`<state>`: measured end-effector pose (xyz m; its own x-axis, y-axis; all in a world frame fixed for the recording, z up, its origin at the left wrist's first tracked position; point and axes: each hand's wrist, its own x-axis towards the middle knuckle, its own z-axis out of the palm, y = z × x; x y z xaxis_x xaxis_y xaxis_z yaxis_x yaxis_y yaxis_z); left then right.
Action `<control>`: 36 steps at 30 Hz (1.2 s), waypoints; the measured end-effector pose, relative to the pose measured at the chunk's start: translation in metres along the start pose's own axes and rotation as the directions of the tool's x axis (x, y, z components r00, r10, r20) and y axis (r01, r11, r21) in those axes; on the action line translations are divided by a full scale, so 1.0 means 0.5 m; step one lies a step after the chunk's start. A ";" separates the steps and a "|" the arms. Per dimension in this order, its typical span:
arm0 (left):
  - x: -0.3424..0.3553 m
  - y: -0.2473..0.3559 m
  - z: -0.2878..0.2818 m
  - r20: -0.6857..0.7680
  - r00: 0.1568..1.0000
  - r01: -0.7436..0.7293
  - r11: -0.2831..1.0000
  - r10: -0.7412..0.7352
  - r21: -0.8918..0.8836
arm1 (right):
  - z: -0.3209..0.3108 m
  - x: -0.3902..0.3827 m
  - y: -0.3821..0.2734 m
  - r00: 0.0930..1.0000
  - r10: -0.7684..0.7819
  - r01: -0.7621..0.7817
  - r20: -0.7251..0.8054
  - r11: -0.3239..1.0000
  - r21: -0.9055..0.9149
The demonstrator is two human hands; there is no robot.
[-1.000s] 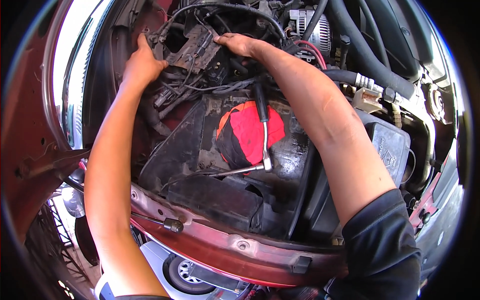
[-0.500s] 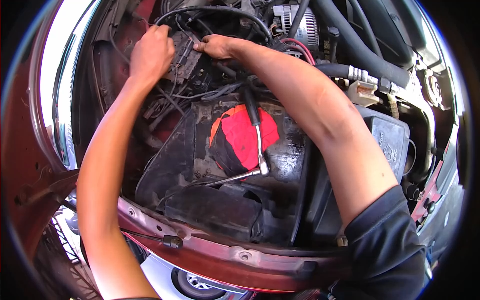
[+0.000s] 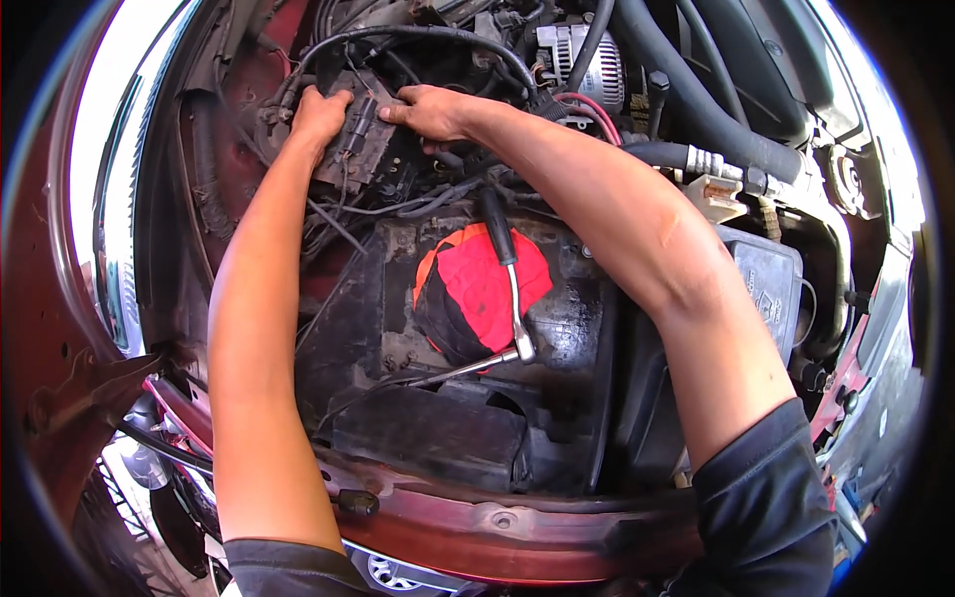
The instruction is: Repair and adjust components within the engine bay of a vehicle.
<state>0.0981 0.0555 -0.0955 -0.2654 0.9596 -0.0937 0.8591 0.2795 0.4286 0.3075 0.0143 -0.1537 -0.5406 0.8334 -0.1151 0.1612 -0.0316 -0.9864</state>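
A dirty grey box-like part (image 3: 373,154) with a dark connector (image 3: 361,121) on top sits among wiring at the far left of the engine bay. My left hand (image 3: 320,114) is closed on its left edge, thumb toward the top face. On the opposite edge my right hand (image 3: 428,109) grips it, the thumb lying on top and the fingers curled partly out of sight. Nearer me, a black-handled ratchet (image 3: 515,289) with a long chrome extension (image 3: 463,371) rests over a red and black cloth (image 3: 477,284).
Loose cables (image 3: 428,204) cross just in front of the part, and a thick black cable (image 3: 418,33) arches behind it. An alternator (image 3: 587,65) and large hoses (image 3: 686,80) lie to the right. The red front crossmember (image 3: 497,519) runs along the near side.
My left hand has moved down onto the part's left edge, its forearm shifting right. My right hand has wrapped further round the right edge. The part appears slightly shifted; the ratchet stays on the cloth.
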 end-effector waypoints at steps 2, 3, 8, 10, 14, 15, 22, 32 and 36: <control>-0.015 0.004 -0.006 -0.033 0.998 -0.052 0.999 0.052 0.006 | -0.004 -0.002 -0.003 1.000 0.000 0.000 0.016 1.000 -0.005; -0.023 0.006 -0.009 -0.034 0.998 -0.061 0.998 0.061 -0.006 | -0.006 -0.005 -0.004 1.000 0.006 -0.005 0.030 1.000 -0.019; -0.055 0.020 -0.018 -0.044 0.992 -0.111 0.981 0.119 0.159 | -0.026 -0.029 -0.019 0.983 0.132 -0.129 0.124 0.991 -0.035; -0.052 0.026 -0.018 0.019 0.993 -0.120 0.977 0.119 0.177 | -0.035 -0.037 -0.022 0.970 0.190 -0.187 0.154 0.982 -0.034; -0.042 0.034 -0.005 0.116 0.988 -0.124 0.964 0.099 0.235 | -0.045 -0.046 -0.018 0.943 0.269 -0.262 0.194 0.963 -0.060; -0.040 0.035 0.001 0.127 0.988 -0.120 0.959 0.089 0.258 | -0.047 -0.048 -0.015 0.940 0.280 -0.271 0.196 0.960 -0.074; -0.025 0.043 0.039 0.201 0.973 -0.175 0.930 0.113 0.323 | -0.044 -0.051 0.001 0.908 0.368 -0.356 0.200 0.929 -0.098; 0.061 -0.021 0.072 0.270 0.953 -0.194 0.962 0.138 0.191 | -0.007 -0.042 0.002 0.938 0.342 -0.324 0.055 0.922 -0.211; 0.070 -0.058 0.068 0.298 0.897 -0.378 0.916 0.326 0.137 | -0.080 -0.045 -0.005 0.961 0.269 -0.272 -0.071 0.854 -0.444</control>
<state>0.0785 0.0823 -0.1417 0.1722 0.9619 -0.2124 0.9470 -0.1023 0.3046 0.3522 0.0175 -0.1441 -0.4174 0.8312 -0.3673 0.6510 -0.0084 -0.7590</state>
